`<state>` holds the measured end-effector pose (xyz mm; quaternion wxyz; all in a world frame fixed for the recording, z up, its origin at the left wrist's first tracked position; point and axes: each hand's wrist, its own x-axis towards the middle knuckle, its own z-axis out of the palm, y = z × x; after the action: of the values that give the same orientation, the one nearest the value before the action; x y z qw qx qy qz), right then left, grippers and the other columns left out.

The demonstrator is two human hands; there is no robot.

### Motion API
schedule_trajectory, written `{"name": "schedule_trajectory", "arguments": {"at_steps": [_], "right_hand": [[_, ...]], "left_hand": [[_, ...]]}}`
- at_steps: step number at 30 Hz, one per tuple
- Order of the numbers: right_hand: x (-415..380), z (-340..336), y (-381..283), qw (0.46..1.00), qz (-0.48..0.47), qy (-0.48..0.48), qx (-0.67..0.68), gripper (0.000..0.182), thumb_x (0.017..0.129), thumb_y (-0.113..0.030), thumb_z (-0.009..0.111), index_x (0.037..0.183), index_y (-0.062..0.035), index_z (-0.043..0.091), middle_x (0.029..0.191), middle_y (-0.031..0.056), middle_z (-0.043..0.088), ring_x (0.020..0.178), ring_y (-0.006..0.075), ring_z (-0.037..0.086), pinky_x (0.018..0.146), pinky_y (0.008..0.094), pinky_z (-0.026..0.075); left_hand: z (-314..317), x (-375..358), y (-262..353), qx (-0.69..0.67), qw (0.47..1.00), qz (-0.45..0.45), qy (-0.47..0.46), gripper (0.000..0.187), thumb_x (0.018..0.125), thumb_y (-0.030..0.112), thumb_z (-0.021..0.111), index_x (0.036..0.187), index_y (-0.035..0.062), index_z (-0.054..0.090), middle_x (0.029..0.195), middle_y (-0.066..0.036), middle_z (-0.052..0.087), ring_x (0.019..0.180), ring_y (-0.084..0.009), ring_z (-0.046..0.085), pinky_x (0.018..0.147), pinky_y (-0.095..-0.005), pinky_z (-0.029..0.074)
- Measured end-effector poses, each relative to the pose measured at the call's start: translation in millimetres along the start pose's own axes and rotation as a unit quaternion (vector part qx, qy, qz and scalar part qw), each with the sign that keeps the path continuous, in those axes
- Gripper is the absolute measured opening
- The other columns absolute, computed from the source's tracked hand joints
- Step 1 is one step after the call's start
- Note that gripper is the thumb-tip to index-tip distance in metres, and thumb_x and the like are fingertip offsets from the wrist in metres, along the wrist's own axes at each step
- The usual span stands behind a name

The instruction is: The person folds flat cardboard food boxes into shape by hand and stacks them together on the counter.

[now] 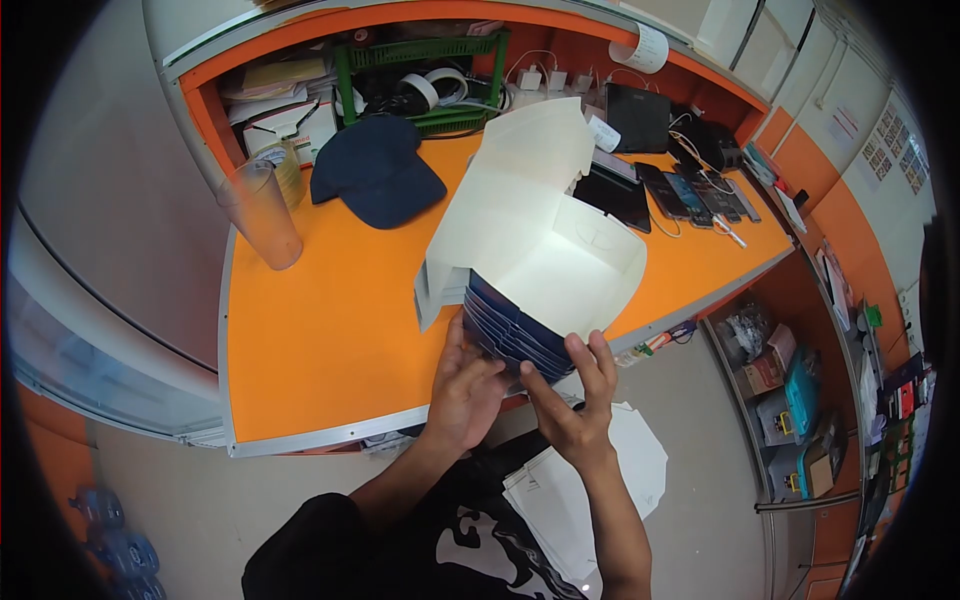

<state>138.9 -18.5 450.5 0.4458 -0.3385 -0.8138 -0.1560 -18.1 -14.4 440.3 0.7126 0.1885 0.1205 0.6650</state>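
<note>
A stack of nested cardboard pieces (590, 262), white inside and dark blue on the outer folded walls, leans over the front edge of the orange desk. My left hand (466, 388) grips its lower left, the fingers curled against the blue layered edges. At the lower right, my right hand (578, 408) has its thumb on the blue edges and other fingers at the white corner. Part of each hand's grip is hidden. Flat white sheets (590, 495) lie below, by my lap.
On the orange desk (320, 340) stand a clear plastic cup (262, 215), a tape roll (285, 175) and a navy cap (378, 172). Several phones (690, 192) with cables lie at the right. A green rack (425, 50) sits behind. Storage shelves (770, 400) stand right; water bottles (120, 540) are left.
</note>
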Motion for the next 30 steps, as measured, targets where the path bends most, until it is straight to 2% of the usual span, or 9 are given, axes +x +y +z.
{"name": "schedule_trajectory", "arguments": {"at_steps": [3,5,8,11,15,18,20,23,30], "right_hand": [[-3,0,1,1.0,0.003,0.0,0.008,0.048,0.075,0.002,0.075,0.119,-0.0178,0.074,0.152,0.0106,0.046,0.142,0.0366,0.039,0.106,0.0482,0.044],[-6,-1,1,0.999,-0.006,-0.025,-0.024,0.045,0.071,-0.004,0.087,0.111,-0.0204,0.076,0.15,0.0153,0.044,0.141,0.042,0.037,0.112,0.0482,0.04],[-9,1,2,0.999,-0.008,-0.024,-0.023,0.046,0.071,-0.003,0.086,0.112,-0.021,0.076,0.151,0.0156,0.043,0.141,0.0425,0.037,0.112,0.0488,0.04],[-9,2,3,0.999,-0.011,-0.022,-0.021,0.048,0.071,-0.003,0.086,0.114,-0.0216,0.075,0.151,0.0161,0.041,0.141,0.0433,0.036,0.113,0.0492,0.039],[-13,3,5,0.999,-0.014,-0.029,-0.033,0.048,0.071,-0.003,0.085,0.115,-0.0219,0.075,0.153,0.017,0.04,0.142,0.0441,0.035,0.113,0.0497,0.039],[-12,2,5,0.998,-0.019,-0.032,-0.042,0.049,0.071,-0.004,0.086,0.116,-0.0221,0.075,0.154,0.018,0.038,0.142,0.0447,0.035,0.113,0.0504,0.039],[-8,1,3,1.0,0.0,-0.013,-0.017,0.047,0.077,-0.001,0.073,0.121,-0.0201,0.073,0.153,0.0116,0.044,0.142,0.0369,0.038,0.105,0.0486,0.047],[-4,-5,0,1.0,0.006,-0.01,-0.005,0.048,0.076,-0.002,0.075,0.12,-0.0194,0.073,0.152,0.0128,0.045,0.141,0.0372,0.039,0.105,0.0481,0.047],[-3,-2,-1,1.0,0.006,-0.004,-0.009,0.046,0.074,-0.002,0.077,0.118,-0.0181,0.074,0.151,0.0134,0.047,0.141,0.0376,0.04,0.106,0.0482,0.047]], "left_hand": [[3,0,1,0.002,1.0,0.004,-0.001,0.069,0.087,-0.008,0.048,0.149,0.0142,0.029,0.129,-0.007,0.052,0.127,-0.0248,0.051,0.11,-0.0469,0.04],[3,-1,-1,0.012,1.0,0.022,-0.013,0.071,0.089,-0.009,0.052,0.15,0.014,0.026,0.129,-0.006,0.052,0.125,-0.0227,0.052,0.105,-0.0428,0.043],[3,0,-3,0.059,0.998,0.03,-0.003,0.076,0.09,-0.007,0.064,0.151,0.0127,0.022,0.133,-0.011,0.05,0.124,-0.0219,0.055,0.104,-0.0437,0.048],[2,2,-3,0.077,0.997,0.03,-0.002,0.077,0.091,-0.008,0.065,0.151,0.0122,0.021,0.132,-0.01,0.051,0.122,-0.0207,0.056,0.102,-0.0413,0.05],[3,2,-3,0.065,0.997,0.028,-0.005,0.077,0.09,-0.008,0.065,0.151,0.012,0.022,0.132,-0.011,0.051,0.122,-0.0207,0.056,0.102,-0.0419,0.05],[7,0,-3,0.091,0.995,0.042,-0.006,0.068,0.094,-0.003,0.061,0.151,0.0118,0.025,0.128,-0.005,0.052,0.123,-0.0193,0.054,0.096,-0.0378,0.047],[5,1,-1,0.026,0.999,0.033,-0.018,0.061,0.099,0.007,0.058,0.151,0.0119,0.025,0.131,-0.006,0.051,0.126,-0.021,0.052,0.102,-0.0418,0.045],[12,2,-1,0.073,0.997,0.021,0.021,0.057,0.102,0.017,0.056,0.15,0.0119,0.026,0.134,-0.007,0.05,0.128,-0.0225,0.051,0.106,-0.0454,0.043],[6,3,0,0.049,0.998,0.025,0.012,0.055,0.101,0.014,0.056,0.148,0.0093,0.029,0.137,-0.009,0.05,0.128,-0.0235,0.052,0.107,-0.046,0.042]]}}
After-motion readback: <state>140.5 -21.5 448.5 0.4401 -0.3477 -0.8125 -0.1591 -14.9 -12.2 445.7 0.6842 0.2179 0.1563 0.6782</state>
